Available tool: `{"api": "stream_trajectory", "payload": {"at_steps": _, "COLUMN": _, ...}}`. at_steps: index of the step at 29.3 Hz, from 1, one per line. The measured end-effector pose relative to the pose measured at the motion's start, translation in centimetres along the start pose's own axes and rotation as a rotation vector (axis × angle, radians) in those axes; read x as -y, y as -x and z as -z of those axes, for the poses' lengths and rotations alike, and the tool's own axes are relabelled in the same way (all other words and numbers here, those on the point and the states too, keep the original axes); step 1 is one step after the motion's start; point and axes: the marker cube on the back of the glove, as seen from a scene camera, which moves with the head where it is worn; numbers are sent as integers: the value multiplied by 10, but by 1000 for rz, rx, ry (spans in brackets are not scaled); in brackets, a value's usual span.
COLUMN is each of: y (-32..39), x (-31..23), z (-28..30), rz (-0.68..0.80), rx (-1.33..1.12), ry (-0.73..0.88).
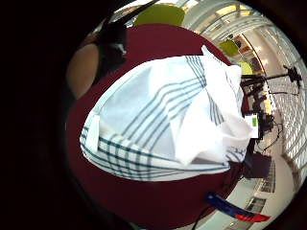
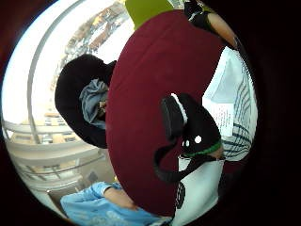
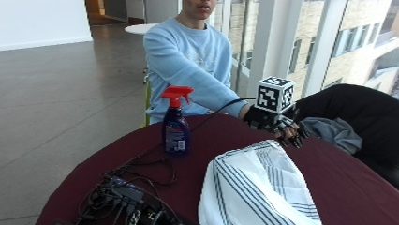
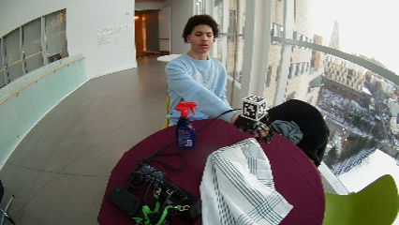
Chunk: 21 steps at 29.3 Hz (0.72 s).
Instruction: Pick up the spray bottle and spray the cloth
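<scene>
Right hand: gloved right hand [image 3: 280, 124] hangs over the far edge of the cloth, well apart from the spray bottle; fingers droop, loosely curled, holding nothing. The other hand cannot be made out.
Table: round table [image 3: 205, 140] under a dark red cover carries everything; taken here as the landmark.
Cloth: white cloth [image 3: 255, 187] with dark stripes lies rumpled on the table's near half, on the side away from the bottle, and just below the hand. It reads as soft, light and limp, likely to soak spray without shifting; its raised folds face the palm in the little-finger view [image 1: 168, 124].
Cable clutter: a tangle of black cables and boxes [image 3: 124, 199] sits at the table's near edge, on the bottle's side.
Spray bottle: blue spray bottle [image 3: 176, 129] with a red trigger head [image 3: 177, 93] stands upright on the table, on the opposite side of the cloth from the hand, apart from both.
Handling: rigid plastic, probably smooth; likely best taken around the neck beneath the trigger head, index finger on the lever.
Contents: the dark body hides the fill level, so weight cannot be told.
</scene>
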Motion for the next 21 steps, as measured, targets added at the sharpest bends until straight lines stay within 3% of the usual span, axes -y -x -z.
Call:
{"api": "stream_trajectory", "payload": {"at_steps": 12, "y": -8, "x": -18, "z": 3, "rz": -8, "rx": 3, "ry": 20}}
{"api": "stream_trajectory", "payload": {"at_steps": 21, "y": -12, "x": -71, "z": 17, "rz": 25, "rx": 25, "ry": 58}}
